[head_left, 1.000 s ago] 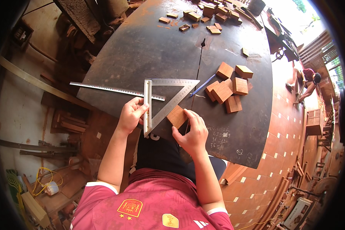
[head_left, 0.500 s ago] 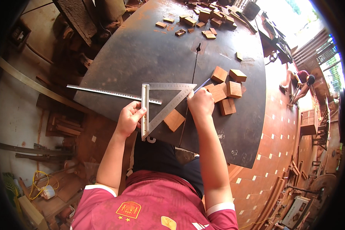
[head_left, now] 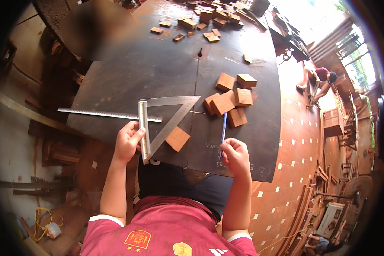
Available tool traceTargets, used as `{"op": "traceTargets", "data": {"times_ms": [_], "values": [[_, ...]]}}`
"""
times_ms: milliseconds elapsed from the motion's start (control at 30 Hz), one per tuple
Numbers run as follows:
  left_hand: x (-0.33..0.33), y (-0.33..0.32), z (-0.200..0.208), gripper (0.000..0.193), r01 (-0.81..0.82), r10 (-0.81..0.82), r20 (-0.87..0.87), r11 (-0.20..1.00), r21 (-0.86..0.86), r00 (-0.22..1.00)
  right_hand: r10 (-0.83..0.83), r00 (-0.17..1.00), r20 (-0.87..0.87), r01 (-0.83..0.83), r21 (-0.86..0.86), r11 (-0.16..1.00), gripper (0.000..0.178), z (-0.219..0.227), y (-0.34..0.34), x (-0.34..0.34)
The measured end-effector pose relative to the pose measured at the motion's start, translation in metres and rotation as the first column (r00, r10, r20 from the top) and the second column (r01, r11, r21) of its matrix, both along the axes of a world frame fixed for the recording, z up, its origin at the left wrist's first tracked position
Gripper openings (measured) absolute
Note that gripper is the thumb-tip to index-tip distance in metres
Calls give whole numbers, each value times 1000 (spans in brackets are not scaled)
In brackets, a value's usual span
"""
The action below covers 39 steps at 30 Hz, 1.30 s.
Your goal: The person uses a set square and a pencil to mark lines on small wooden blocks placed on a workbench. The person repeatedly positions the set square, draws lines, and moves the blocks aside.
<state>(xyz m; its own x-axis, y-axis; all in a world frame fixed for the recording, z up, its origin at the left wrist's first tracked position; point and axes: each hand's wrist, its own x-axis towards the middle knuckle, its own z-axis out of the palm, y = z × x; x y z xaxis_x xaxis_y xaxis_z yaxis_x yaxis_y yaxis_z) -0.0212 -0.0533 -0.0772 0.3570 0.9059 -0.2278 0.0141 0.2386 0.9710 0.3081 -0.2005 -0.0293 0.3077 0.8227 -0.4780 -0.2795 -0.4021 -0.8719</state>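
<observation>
My left hand (head_left: 129,140) grips the thick fence of a metal triangle square (head_left: 171,123) at the table's near edge. A steel ruler (head_left: 94,114) lies flat on the table, its right end by the square's fence. Beside the square's slanting edge sits a reddish-brown wooden block (head_left: 178,138). My right hand (head_left: 236,156), fingers pinched, holds a blue pen (head_left: 224,132) over the table's near right part. The pen's far end points at a cluster of wooden blocks (head_left: 223,103), some leaning on or overlapping each other.
The dark metal table (head_left: 132,81) has a seam and small slot down its middle. Many loose wood offcuts (head_left: 206,17) lie at its far end. On the tiled floor to the right, a person (head_left: 322,79) crouches. A blurred round dark shape (head_left: 96,30) covers the upper left.
My right hand has moved from the square's tip back toward me, bringing the blue pen along. The left hand keeps hold of the square. A blurred shape has appeared at upper left.
</observation>
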Motion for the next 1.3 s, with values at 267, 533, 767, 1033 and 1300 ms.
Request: {"op": "traceTargets", "data": {"times_ms": [267,533,767,1033,1300], "values": [[0,2,-3,21,14,-14,-7,1000,21,1000,-111,993,-36,116,413,903,15,-12,-28,5],[1,3,-2,19,27,-28,22,999,40,999,-463,502,731,-83,573,815,37,-15,23,1],[2,1,-1,20,39,-40,33,999,32,999,-262,44,964,-176,265,948,52,-17,82,21],[-1,-1,6,22,51,-51,3,999,-5,999,-486,-7,874,-168,478,862,50,-17,58,-17],[-3,-2,3,25,55,-55,15,998,9,998,-127,360,924,-450,291,844,54,-39,27,-85]]}}
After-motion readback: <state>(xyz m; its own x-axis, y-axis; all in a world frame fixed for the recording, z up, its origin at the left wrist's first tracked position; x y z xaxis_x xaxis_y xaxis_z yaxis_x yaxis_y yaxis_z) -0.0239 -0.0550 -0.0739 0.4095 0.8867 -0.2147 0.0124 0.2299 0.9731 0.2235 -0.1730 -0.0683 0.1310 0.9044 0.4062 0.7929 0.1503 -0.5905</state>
